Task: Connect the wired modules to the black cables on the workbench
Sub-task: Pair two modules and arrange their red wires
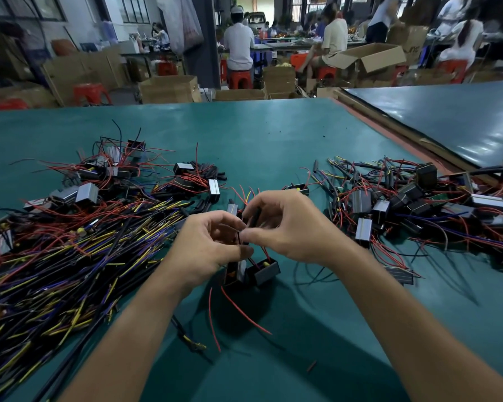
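Mid-join, near centre over the tabletop [273,134]: left hand [209,245] fingers clamped on a wired module [264,270], right hand [291,227] fingers pinching a black cable [254,218]; large cable heap [70,256] at left suggests plenty remains, module heap [418,204] at right, status unclear.

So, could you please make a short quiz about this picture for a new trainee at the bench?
1. True or false: the left hand lies flat and idle on the workbench.
2. Where is the big pile of black cables? A) on the person's left B) on the person's right C) on the floor
3. Fill in: the loose wires lying just below the black modules are ___ in colour.
Key: 1. False: it holds the black modules, while the right hand pinches a thin wire. 2. A. 3. red.
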`<state>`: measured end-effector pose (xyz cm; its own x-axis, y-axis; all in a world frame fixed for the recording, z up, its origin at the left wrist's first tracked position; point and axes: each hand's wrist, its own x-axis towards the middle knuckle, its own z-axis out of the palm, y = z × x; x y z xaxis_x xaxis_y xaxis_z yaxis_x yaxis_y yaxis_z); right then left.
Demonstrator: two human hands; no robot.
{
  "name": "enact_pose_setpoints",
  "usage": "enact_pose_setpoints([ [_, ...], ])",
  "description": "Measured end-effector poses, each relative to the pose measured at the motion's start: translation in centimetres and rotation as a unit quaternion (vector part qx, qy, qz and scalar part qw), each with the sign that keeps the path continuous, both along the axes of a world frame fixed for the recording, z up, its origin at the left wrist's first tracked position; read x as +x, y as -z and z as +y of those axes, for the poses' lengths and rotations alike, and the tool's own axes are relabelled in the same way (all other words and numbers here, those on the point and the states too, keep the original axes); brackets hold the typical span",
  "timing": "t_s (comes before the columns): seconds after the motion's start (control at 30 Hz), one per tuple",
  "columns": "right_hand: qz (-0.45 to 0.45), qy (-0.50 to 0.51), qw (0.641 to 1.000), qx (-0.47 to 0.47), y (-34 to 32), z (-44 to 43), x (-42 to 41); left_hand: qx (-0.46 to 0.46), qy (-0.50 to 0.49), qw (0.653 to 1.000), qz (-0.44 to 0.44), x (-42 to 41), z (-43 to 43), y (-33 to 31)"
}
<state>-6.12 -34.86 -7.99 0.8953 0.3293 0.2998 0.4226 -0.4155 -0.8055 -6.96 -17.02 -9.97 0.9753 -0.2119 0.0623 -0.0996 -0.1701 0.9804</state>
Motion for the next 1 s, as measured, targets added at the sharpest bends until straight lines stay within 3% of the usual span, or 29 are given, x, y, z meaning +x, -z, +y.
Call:
enact_pose_setpoints([
  [0.13,0.035,-0.002,0.997,0.072,-0.4,-0.7,0.1,0.009,-0.001,1.000,0.015,-0.1,0.1,-0.3],
  [0.33,0.040,0.007,0.997,0.072,-0.7,-1.1,0.2,0.040,0.038,0.996,0.064,0.0,1.5,-0.9],
  [0.6,0.052,-0.004,0.998,0.045,-0.6,-1.1,0.0,0.024,0.025,0.998,0.050,-0.2,0.6,-0.5],
  [0.83,0.148,-0.021,0.977,0.154,-0.6,-1.1,0.1,0.032,0.011,0.999,0.027,-0.1,0.4,-0.4],
  [1.0,0.154,-0.021,0.979,0.129,-0.5,-1.0,0.1,0.036,0.010,0.999,0.030,0.0,0.6,-0.3],
])
